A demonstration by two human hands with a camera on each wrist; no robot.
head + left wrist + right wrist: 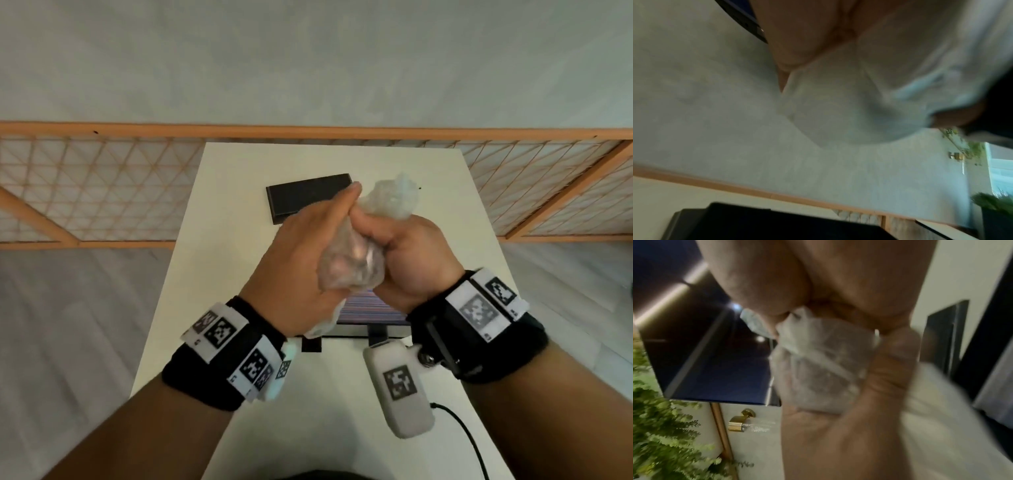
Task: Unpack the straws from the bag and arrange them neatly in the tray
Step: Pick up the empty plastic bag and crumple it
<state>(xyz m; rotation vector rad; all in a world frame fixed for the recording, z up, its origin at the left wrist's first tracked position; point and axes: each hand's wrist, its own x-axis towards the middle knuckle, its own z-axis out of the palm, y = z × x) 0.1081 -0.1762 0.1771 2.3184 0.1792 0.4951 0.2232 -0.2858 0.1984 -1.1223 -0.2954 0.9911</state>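
A crumpled clear plastic bag [351,263] is held between both hands above the white table [222,274]. My left hand [305,260] grips its left side, fingers reaching up along it. My right hand [407,253] is curled round the right side, with the bag's puffed end [392,198] sticking out above it. Below the hands, thin pink and blue striped straws [370,308] lie side by side in a black-edged tray [346,334]. The wrist views show the bag [859,105] [824,363] bunched in the fingers, blurred. Whether it holds any straws cannot be told.
A flat black rectangular tray or lid [301,198] lies further back on the table, partly behind the left hand. A wooden lattice screen [102,188] runs behind the table. A cable [469,442] trails at the front right.
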